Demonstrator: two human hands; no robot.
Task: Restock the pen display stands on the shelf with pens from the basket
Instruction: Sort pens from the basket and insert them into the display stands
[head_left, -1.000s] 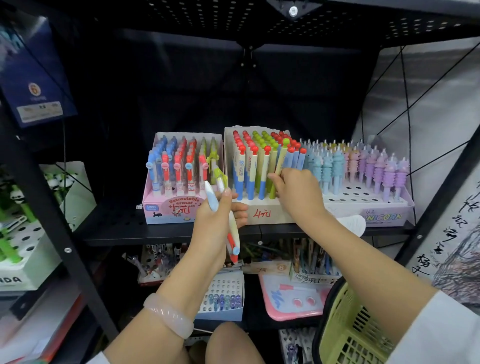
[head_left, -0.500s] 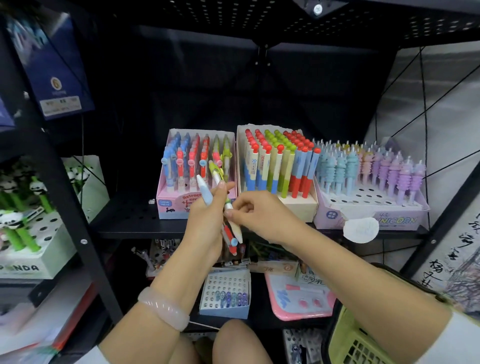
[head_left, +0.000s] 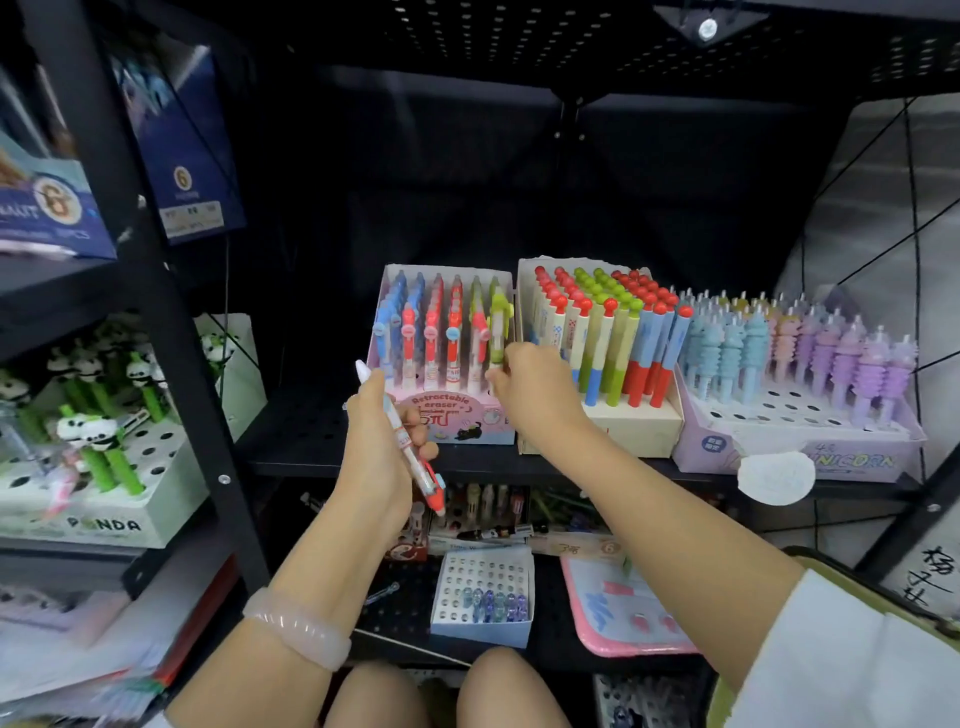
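Right hand (head_left: 524, 387) pinches a lime-green clip pen (head_left: 497, 332); we'd seat it straight down, pink cardboard stand's (head_left: 457, 415) three-o'clock column.

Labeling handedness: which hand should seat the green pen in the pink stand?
Right. The right hand already pinches the green pen at the pink stand; the left hand holds spare pens.

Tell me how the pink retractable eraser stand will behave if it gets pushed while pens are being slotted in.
The pink eraser stand looks like thin cardboard, so it is probably light and may slide on the black shelf. Its tall pens could make it tip backward if shoved high. The right hand is at its front right corner, pinching a green pen; pressing straight down seems safer.
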